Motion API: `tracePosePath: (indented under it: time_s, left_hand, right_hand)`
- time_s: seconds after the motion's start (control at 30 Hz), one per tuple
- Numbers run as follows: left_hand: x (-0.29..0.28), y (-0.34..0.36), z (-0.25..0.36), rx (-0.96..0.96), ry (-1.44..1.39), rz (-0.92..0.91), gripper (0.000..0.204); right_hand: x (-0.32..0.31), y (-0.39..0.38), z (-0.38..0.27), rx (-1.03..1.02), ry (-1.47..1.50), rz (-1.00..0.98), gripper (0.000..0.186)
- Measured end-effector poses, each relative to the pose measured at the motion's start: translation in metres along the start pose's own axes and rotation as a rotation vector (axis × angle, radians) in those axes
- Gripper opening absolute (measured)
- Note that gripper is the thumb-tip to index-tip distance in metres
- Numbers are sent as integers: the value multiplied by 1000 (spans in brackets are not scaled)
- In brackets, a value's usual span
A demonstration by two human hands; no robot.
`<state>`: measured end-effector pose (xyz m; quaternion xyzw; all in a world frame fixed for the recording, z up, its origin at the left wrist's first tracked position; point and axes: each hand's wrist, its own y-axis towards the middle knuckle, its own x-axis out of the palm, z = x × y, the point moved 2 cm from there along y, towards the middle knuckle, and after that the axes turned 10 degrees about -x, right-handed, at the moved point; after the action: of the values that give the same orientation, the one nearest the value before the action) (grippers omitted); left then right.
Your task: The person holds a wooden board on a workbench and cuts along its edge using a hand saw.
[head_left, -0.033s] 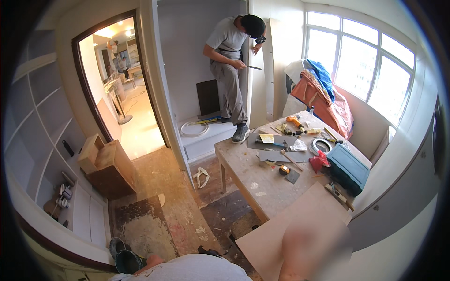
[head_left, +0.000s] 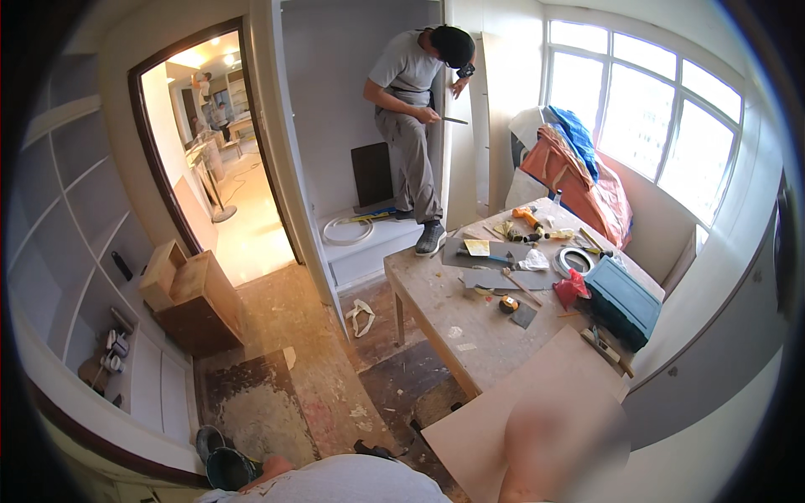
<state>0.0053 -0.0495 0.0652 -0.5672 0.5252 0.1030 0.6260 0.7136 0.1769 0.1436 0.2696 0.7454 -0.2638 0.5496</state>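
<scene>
At the lower right, my right hand (head_left: 532,432) lies over a pale wooden board (head_left: 570,369) that overhangs the near end of the worktable. A blur covers the hand, so its fingers cannot be made out. Only a small part of my left hand (head_left: 274,468) shows at the lower edge, beside a dark green bucket (head_left: 228,469); its fingers are hidden. Close to the board's far edge rests a wooden hand plane (head_left: 605,350). Farther up lie a yellow-and-black tape measure (head_left: 508,304) and a small grey square piece (head_left: 524,316).
A person (head_left: 411,101) holding a thin dark tool stands with one foot on the worktable (head_left: 432,289). A teal case (head_left: 625,300), a roll of white tape (head_left: 573,262) and an orange power tool (head_left: 527,220) lie there. A wooden box unit (head_left: 197,302) stands near the doorway.
</scene>
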Motion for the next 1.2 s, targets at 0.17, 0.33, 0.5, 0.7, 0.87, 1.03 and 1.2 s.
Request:
tracePosePath:
  time_s: [0.17, 0.33, 0.5, 0.7, 0.87, 1.03, 1.2]
  left_hand:
    - [0, 1, 5, -2, -20, -7, 53]
    - [-2, -4, 7, -27, -48, 7, 51]
    - [3, -3, 6, -3, -26, 35, 49]
    - [-4, -15, 13, -75, -10, -23, 44]
    - [0, -13, 10, -50, 8, 1, 45]
    - [7, 12, 3, -13, 12, -22, 47]
    - [16, 27, -1, -24, 13, -21, 50]
  right_hand:
    - [5, 4, 4, -4, -15, 12, 95]
    - [6, 3, 4, -7, -21, 30, 94]
    - [0, 1, 4, -11, 1, 27, 94]
    - [-4, -2, 1, -1, 13, 12, 94]
    - [-3, -2, 3, -12, 34, -1, 95]
    - [-2, 0, 2, -7, 28, -4, 95]
    - [-1, 3, 2, -13, 26, 6, 95]
